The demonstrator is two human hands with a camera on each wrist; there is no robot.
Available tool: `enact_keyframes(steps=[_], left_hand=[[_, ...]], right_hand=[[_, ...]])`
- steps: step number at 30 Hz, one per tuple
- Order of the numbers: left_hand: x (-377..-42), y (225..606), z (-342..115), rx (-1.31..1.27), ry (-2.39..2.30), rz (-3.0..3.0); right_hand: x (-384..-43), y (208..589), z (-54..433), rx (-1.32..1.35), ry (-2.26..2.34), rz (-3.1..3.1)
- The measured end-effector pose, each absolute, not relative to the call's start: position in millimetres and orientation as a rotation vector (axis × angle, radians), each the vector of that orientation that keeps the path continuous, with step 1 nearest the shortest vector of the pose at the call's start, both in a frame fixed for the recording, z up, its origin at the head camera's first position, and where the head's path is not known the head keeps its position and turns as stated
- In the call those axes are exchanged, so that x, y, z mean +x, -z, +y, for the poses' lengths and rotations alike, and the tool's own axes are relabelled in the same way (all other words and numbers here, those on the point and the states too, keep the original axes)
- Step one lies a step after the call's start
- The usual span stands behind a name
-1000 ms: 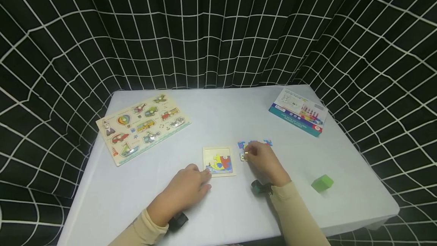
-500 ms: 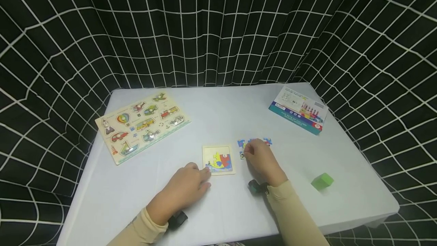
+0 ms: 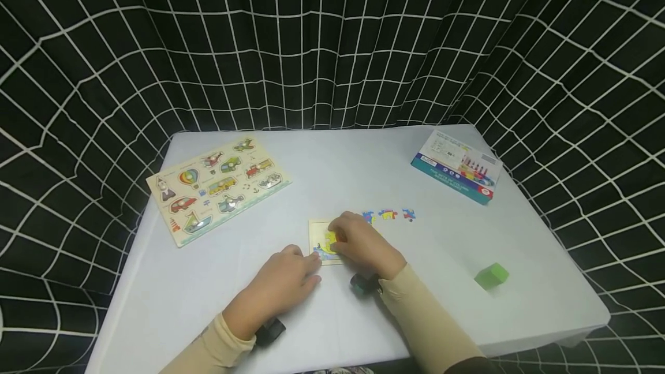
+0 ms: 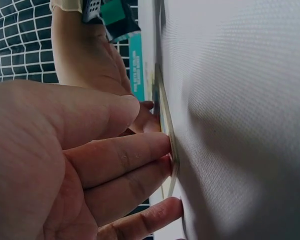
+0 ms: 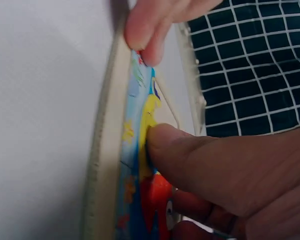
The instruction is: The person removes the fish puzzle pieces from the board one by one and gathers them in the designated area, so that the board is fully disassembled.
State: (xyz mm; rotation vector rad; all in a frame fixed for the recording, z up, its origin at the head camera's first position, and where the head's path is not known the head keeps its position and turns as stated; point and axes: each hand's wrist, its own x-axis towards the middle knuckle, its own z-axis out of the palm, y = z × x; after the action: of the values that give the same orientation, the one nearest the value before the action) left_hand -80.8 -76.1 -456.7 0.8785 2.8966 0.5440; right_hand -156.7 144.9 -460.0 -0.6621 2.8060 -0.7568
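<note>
A shallow wooden puzzle tray (image 3: 317, 229) lies on the white table, partly filled with a yellow, red and blue picture. My left hand (image 3: 283, 279) rests at its near left corner; in the left wrist view the extended fingertips (image 4: 157, 145) touch the tray's edge. Over the tray's right side is my right hand (image 3: 363, 244), with thumb and fingers bent together in a pinch. What they pinch appears to be a puzzle piece, mostly hidden by the hand. The right thumb (image 5: 165, 142) lies against the yellow part of the picture (image 5: 149, 110).
Loose puzzle pieces (image 3: 388, 214) lie in a row beyond the right hand. A wooden vehicle peg puzzle (image 3: 218, 189) is at back left, a flat toy box (image 3: 457, 166) at back right. A green block (image 3: 491, 276) sits right. Gridded black curtain (image 3: 312, 45) surrounds the table.
My right hand has moved left from the loose pieces to above the tray, uncovering the back row of pieces. The left hand has stayed at the tray's corner.
</note>
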Motion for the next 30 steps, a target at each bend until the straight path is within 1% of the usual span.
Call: enact_keyframes(steps=[10, 20, 25, 30], left_hand=[[-81, 456, -76, 0.888, -0.546, 2.901], [-81, 456, -75, 0.883, -0.544, 2.907], [-81, 457, -74, 0.881, -0.548, 2.902], [-81, 458, -74, 0.877, -0.548, 2.901]], right_hand=[[-162, 458, 143, -0.577, 0.848, 2.714], [-143, 454, 150, -0.478, 1.018, 2.766], [-147, 444, 179, -0.324, 1.175, 2.817], [-158, 439, 225, -0.090, 1.112, 2.828]])
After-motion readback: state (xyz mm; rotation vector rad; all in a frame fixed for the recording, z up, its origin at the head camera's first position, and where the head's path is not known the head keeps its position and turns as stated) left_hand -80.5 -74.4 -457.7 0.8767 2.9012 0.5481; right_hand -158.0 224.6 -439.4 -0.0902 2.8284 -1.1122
